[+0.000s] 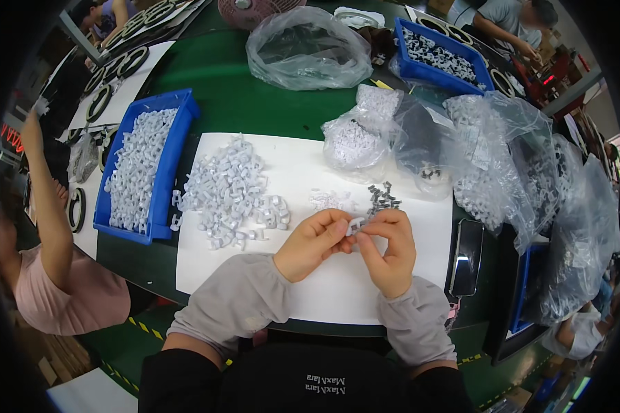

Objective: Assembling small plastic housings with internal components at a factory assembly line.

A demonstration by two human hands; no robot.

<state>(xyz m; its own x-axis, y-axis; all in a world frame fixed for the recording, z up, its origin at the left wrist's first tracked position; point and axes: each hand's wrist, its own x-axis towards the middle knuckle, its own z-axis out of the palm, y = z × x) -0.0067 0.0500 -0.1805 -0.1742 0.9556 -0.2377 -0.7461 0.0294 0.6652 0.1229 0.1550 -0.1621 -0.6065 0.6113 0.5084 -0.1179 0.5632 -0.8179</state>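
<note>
Over the white sheet, my left hand and my right hand meet, fingers pinched together on one small white plastic clip. Just beyond my fingers lie a small heap of tiny white parts and a pile of small dark grey parts. To the left spreads a large loose pile of white plastic clips. Whether either hand also holds one of the tiny parts is hidden by the fingers.
A blue bin of white pieces stands left, another blue bin at the far right. Clear bags of parts crowd the right, with an empty-looking plastic bag behind. A phone lies right. A person sits left.
</note>
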